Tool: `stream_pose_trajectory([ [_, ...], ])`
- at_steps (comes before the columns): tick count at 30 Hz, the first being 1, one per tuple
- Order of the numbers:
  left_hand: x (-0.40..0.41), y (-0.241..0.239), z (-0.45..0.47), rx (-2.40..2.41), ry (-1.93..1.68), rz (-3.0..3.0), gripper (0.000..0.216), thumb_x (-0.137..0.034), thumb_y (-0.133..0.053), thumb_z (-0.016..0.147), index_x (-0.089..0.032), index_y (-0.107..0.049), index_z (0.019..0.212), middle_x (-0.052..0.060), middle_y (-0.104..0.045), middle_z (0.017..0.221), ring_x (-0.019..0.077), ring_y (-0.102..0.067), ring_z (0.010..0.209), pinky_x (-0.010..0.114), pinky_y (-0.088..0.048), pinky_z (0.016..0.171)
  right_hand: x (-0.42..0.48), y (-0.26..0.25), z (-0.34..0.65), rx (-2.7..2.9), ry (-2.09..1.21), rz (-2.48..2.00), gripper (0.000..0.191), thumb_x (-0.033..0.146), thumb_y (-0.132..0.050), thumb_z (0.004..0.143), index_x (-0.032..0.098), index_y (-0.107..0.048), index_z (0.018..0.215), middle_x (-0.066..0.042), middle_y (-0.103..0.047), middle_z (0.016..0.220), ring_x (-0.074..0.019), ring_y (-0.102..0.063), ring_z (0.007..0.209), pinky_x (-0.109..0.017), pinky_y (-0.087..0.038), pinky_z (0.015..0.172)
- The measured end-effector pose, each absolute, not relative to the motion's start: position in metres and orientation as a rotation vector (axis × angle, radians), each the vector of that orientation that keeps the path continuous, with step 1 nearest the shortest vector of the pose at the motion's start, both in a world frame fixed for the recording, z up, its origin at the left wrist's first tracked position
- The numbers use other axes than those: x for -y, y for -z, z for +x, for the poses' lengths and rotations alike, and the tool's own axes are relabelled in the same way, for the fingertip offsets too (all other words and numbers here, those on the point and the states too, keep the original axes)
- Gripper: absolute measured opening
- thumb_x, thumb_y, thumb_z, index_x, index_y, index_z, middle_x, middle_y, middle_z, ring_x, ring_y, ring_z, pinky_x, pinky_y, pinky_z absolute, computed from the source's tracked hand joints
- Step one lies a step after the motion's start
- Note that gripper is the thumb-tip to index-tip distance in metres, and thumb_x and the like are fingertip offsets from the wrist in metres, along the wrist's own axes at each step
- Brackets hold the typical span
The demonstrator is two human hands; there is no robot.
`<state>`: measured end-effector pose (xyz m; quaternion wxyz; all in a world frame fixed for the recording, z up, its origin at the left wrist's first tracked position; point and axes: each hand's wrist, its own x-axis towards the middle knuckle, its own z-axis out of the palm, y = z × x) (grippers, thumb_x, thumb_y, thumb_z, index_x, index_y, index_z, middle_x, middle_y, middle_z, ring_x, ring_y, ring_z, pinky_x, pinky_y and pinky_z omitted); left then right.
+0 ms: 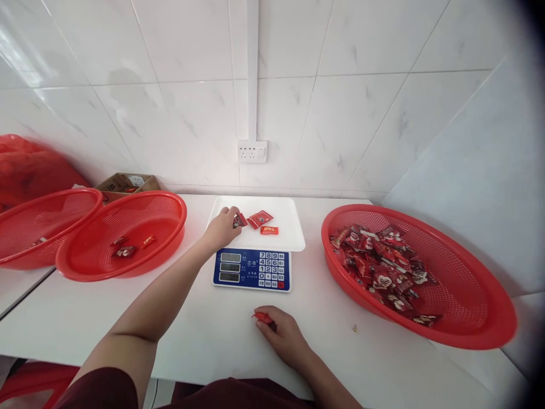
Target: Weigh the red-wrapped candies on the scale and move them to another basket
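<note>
At frame centre, the left hand (224, 226) pinches a dark-red wrapped packet (240, 219) over a white plastic tray (286, 216); rightward, an orange-red oblong packet (269, 230) lies crosswise, nearer it than the right hand (281, 335), clasping a glossy red packet (264, 318) below

Dark-red packet (241, 220) — pinched over white pan (289, 233); bright-red packet (263, 318) — gripped, partly hidden.

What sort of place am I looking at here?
Probably a small weighing or packing room: a digital scale stands on a white table, and a large red basket at the right holds many small wrapped packets.
</note>
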<state>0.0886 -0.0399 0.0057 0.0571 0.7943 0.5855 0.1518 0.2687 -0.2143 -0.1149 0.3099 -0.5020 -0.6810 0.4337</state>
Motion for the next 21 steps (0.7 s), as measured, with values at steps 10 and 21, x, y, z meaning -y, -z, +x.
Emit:
stream_pose_trajectory([
  [10,0.019,0.0,0.144,-1.322,-0.413,2.561,0.032,-0.035,-0.05,0.081,-0.025,-0.054,0.111,0.008,-0.051,0.117,0.0234,-0.047,0.113,0.034,-0.04,0.093,0.216,0.115,0.268,1.764,-1.143,-1.344,0.027,0.035,-0.05,0.084,0.021,-0.064,0.102,-0.007,-0.067,0.103,-0.0209,-0.061,0.092,-0.033,-0.05,0.08],
  [21,0.008,0.005,0.15,-1.304,-0.233,2.643,0.025,-0.029,-0.044,0.083,-0.027,-0.06,0.103,0.005,-0.057,0.11,0.026,-0.049,0.104,0.038,-0.045,0.08,0.216,0.115,0.268,1.77,-1.153,-1.35,0.027,0.035,-0.05,0.083,0.021,-0.064,0.102,-0.006,-0.067,0.101,-0.0203,-0.062,0.086,-0.031,-0.052,0.073],
])
